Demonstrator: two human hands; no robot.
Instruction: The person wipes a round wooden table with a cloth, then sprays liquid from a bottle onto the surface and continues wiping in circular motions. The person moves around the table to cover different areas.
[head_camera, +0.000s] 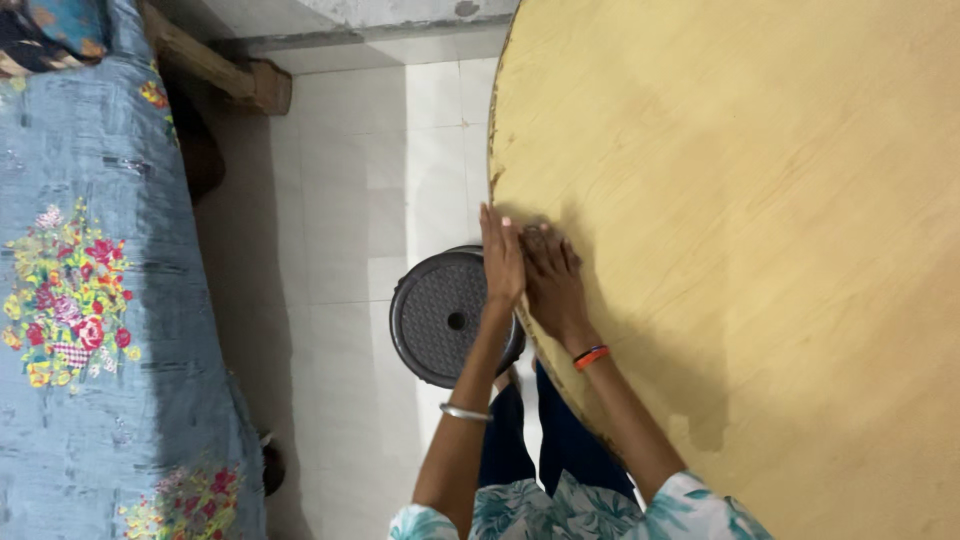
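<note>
Both my hands rest side by side at the near edge of a large round pale wooden table (760, 250). My left hand (500, 255), with a silver bangle on its wrist, stands on its side with straight fingers against the table's rim. My right hand (552, 282), with an orange band on its wrist, lies palm down on the tabletop, touching the left hand. I see nothing held in either hand; what lies under the fingertips is hidden.
A dark round plastic stool (445, 318) stands on the white tiled floor (340, 200) just below the table edge. A bed with a blue flowered cover (90, 300) fills the left side. A wooden beam (225, 70) lies at the top.
</note>
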